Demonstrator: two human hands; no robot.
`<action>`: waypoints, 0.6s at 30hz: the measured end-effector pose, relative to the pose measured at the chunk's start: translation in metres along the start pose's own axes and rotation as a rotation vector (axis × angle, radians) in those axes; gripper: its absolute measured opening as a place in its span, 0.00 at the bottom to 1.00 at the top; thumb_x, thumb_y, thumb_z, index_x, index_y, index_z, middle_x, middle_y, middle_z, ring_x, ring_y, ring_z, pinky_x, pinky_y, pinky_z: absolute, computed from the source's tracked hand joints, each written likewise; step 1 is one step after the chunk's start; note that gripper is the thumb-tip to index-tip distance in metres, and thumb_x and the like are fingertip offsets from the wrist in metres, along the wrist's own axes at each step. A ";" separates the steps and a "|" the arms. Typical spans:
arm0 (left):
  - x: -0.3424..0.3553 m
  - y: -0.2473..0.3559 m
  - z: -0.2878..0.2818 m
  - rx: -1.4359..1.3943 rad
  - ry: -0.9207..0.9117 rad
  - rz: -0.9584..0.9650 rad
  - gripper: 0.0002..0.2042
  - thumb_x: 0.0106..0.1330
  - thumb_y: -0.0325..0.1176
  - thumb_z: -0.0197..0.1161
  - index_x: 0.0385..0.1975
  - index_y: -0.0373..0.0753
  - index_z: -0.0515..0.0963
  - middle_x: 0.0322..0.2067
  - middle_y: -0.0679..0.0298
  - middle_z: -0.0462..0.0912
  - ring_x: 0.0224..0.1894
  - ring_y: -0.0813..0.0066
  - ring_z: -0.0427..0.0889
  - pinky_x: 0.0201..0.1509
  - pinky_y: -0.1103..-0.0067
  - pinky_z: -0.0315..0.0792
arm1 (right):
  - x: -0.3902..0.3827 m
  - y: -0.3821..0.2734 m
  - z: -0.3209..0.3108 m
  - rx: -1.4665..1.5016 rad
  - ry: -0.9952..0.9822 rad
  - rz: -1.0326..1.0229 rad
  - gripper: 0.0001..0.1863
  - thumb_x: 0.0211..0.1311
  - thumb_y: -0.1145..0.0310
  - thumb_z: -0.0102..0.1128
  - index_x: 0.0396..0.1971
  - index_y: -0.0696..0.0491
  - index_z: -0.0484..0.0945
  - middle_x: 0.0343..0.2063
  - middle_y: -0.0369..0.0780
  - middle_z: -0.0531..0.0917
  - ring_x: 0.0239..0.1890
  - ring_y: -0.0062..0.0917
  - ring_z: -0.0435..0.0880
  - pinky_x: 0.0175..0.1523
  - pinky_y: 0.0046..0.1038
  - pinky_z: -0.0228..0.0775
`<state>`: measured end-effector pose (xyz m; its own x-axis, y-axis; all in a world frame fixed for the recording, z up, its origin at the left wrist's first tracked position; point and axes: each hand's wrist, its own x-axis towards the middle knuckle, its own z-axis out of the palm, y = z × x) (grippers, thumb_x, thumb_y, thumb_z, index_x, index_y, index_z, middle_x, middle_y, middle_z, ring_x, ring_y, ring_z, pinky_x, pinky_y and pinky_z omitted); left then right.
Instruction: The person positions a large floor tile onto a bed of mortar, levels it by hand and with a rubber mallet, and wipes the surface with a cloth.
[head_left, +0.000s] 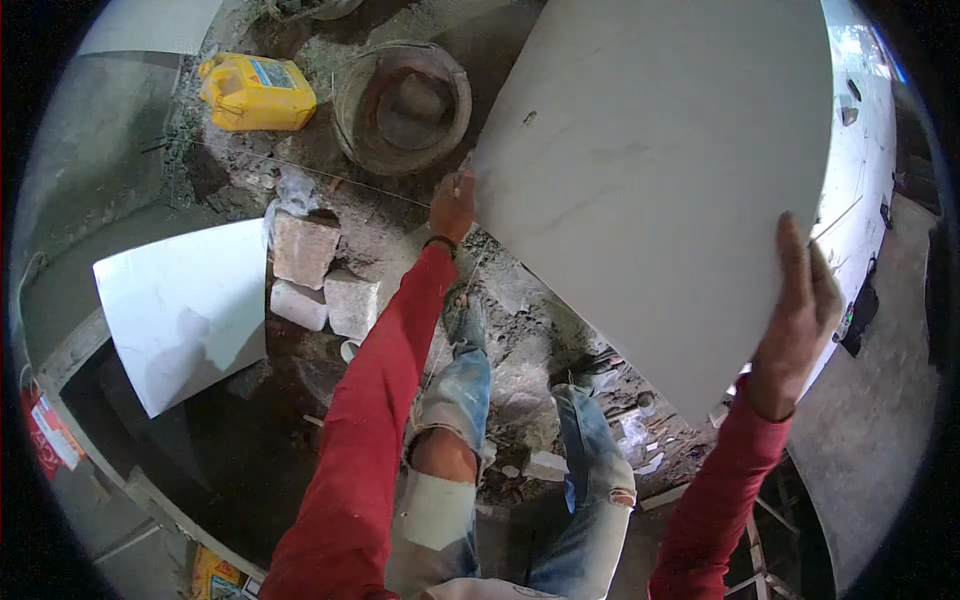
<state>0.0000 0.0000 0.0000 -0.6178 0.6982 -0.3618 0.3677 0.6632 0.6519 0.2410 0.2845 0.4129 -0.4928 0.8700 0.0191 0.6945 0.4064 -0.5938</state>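
A large pale tile [660, 190] with faint grey veining fills the upper right, tilted in front of me. My left hand [453, 208] is closed at its left edge, near the corner; some of the fingers are hidden. Across from it, my right hand [797, 315] grips the right edge, its fingers bent around the rim. Just beyond my left hand stands a round bucket [452, 115] with grey material inside. A thin string [345, 180] stretches from the left toward my left wrist.
Left of my left arm lie a glossy white tile [190, 310] and several rough blocks [305, 248]. A yellow jug [262, 92] stands beside the bucket. Rubble [640, 435] covers the ground by my feet. At the far right is a long white surface [865, 150].
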 end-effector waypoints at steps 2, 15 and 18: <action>0.026 0.007 0.015 -0.099 0.203 -0.249 0.28 0.72 0.56 0.50 0.61 0.41 0.72 0.45 0.41 0.82 0.50 0.51 0.82 0.56 0.58 0.73 | 0.020 -0.023 -0.013 -0.145 0.007 -0.240 0.18 0.70 0.73 0.53 0.57 0.54 0.80 0.41 0.49 0.86 0.37 0.35 0.89 0.43 0.33 0.82; 0.089 0.051 0.042 -0.602 -0.064 -0.500 0.33 0.69 0.62 0.53 0.44 0.29 0.78 0.36 0.45 0.83 0.37 0.55 0.83 0.45 0.62 0.76 | 0.103 -0.024 -0.062 -1.120 -0.145 -0.875 0.33 0.72 0.47 0.44 0.65 0.58 0.68 0.59 0.52 0.76 0.60 0.40 0.76 0.65 0.38 0.66; 0.094 0.080 0.076 -0.615 0.024 -0.388 0.31 0.69 0.59 0.52 0.44 0.29 0.79 0.41 0.41 0.83 0.44 0.49 0.84 0.47 0.60 0.75 | 0.082 -0.029 -0.075 -1.219 -0.115 -0.850 0.34 0.72 0.46 0.44 0.66 0.58 0.67 0.60 0.52 0.75 0.62 0.40 0.74 0.67 0.38 0.65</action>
<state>0.0244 0.1390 -0.0330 -0.6423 0.4323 -0.6329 -0.3339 0.5855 0.7387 0.2200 0.3650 0.4916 -0.9625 0.2559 -0.0903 0.1569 0.7961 0.5845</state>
